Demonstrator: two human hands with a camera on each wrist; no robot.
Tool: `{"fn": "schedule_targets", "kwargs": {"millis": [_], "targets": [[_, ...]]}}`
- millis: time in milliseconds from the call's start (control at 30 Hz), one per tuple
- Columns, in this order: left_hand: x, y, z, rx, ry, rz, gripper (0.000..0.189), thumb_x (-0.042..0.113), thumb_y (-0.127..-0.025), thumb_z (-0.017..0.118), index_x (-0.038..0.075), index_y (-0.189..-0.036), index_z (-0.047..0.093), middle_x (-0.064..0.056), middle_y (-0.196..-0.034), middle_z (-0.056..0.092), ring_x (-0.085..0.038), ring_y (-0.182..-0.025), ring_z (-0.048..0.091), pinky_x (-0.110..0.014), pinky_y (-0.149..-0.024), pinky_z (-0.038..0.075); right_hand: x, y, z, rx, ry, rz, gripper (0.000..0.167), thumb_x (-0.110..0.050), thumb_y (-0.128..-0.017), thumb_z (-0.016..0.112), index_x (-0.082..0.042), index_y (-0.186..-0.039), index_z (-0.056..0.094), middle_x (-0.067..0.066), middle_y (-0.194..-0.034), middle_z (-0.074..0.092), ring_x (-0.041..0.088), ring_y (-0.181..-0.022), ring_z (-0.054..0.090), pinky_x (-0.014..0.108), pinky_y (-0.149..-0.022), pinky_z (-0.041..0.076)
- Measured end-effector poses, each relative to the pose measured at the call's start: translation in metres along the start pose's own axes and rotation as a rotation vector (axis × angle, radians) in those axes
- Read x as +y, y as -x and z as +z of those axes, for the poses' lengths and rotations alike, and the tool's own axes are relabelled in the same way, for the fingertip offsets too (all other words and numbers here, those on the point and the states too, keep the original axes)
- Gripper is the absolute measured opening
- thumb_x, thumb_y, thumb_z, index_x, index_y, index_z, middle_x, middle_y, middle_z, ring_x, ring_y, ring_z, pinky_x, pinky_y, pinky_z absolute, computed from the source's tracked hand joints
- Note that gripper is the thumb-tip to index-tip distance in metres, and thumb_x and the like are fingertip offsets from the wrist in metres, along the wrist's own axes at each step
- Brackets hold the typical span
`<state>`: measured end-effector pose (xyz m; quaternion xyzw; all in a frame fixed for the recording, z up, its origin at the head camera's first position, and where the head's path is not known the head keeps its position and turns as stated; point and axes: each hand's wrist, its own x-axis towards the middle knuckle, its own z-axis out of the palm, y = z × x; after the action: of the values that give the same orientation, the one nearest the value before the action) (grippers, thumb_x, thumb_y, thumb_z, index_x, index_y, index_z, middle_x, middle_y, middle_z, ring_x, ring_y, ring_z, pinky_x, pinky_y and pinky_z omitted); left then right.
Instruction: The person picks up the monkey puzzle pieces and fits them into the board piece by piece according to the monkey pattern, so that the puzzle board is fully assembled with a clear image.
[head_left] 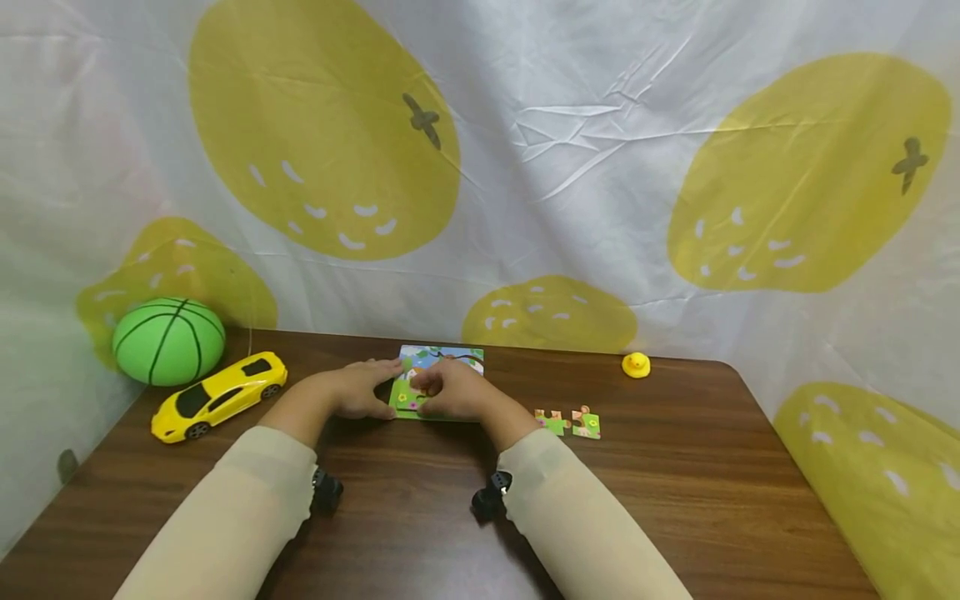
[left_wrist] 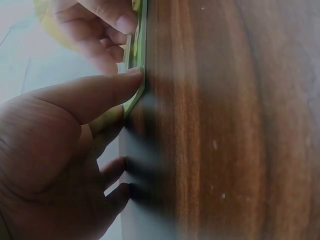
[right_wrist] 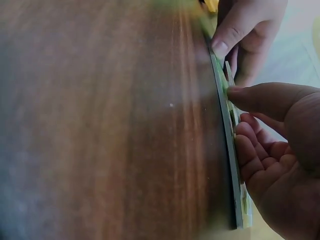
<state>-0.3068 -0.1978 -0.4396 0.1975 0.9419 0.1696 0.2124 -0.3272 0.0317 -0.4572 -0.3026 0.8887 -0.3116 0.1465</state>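
A picture puzzle board (head_left: 431, 354) in blue and green lies flat towards the back of the table. At its left side my left hand (head_left: 358, 390) is spread, the thumb pressing the near edge by the corner and the index finger along the left side. My right hand (head_left: 459, 390) is over the board, pinching a thin puzzle piece (right_wrist: 229, 73) between thumb and fingers. That piece stands tilted up from the board surface in the right wrist view. The right hand covers much of the board. Two loose puzzle pieces (head_left: 587, 422) lie right of it.
A green ball (head_left: 168, 342) and a yellow toy car (head_left: 219, 397) stand at the left of the brown table (head_left: 697, 483). Far back on the right sits a small yellow duck (head_left: 636, 365). A patterned white curtain (head_left: 570, 175) hangs behind.
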Motion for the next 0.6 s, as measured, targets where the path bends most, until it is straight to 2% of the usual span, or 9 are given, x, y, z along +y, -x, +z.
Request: {"fn": "schedule_targets", "kwargs": {"millis": [133,233,367,500,600], "targets": [[0.000,0.001,0.000,-0.001,0.003,-0.002,0.088,0.040,-0.099,0.074,0.010,-0.169,0.032,-0.013,-0.179,0.024,-0.052,-0.165,0.017,-0.070,-0.133,0.017,-0.001,-0.001,0.001,0.002,0.018,0.005,0.043,-0.012,-0.088,0.086,-0.007,-0.130,0.078,0.008,-0.120,0.079,0.017,-0.106,0.070,0.032,-0.096,0.060],[0.000,0.002,-0.001,-0.003,0.004,-0.001,0.088,0.040,-0.098,0.075,0.009,-0.169,0.032,-0.014,-0.179,0.024,-0.052,-0.164,0.017,-0.070,-0.133,0.017,-0.001,-0.001,0.001,-0.006,0.037,-0.014,0.042,-0.011,-0.087,0.086,-0.008,-0.128,0.079,0.009,-0.121,0.077,0.016,-0.106,0.067,0.030,-0.095,0.058],[0.000,0.001,-0.002,-0.003,0.006,-0.001,0.088,0.039,-0.098,0.074,0.009,-0.169,0.032,-0.014,-0.179,0.024,-0.052,-0.165,0.017,-0.069,-0.133,0.017,-0.005,-0.001,0.000,-0.022,0.114,-0.042,0.041,-0.012,-0.087,0.085,-0.010,-0.128,0.080,0.009,-0.120,0.074,0.017,-0.108,0.064,0.029,-0.096,0.055],[0.000,-0.001,-0.002,-0.006,0.004,-0.002,0.088,0.039,-0.099,0.074,0.009,-0.169,0.031,-0.014,-0.179,0.024,-0.051,-0.165,0.017,-0.069,-0.133,0.017,-0.008,-0.002,-0.001,-0.042,0.197,-0.054,0.043,-0.014,-0.089,0.081,-0.013,-0.132,0.078,0.009,-0.121,0.072,0.020,-0.114,0.063,0.034,-0.102,0.052],[-0.001,-0.001,-0.001,-0.007,-0.001,0.002,0.088,0.039,-0.099,0.074,0.009,-0.169,0.032,-0.014,-0.179,0.024,-0.052,-0.164,0.017,-0.069,-0.133,0.017,-0.010,-0.002,-0.001,-0.053,0.216,-0.052,0.044,-0.015,-0.090,0.080,-0.014,-0.134,0.077,0.008,-0.123,0.071,0.021,-0.116,0.062,0.035,-0.102,0.052]]}}
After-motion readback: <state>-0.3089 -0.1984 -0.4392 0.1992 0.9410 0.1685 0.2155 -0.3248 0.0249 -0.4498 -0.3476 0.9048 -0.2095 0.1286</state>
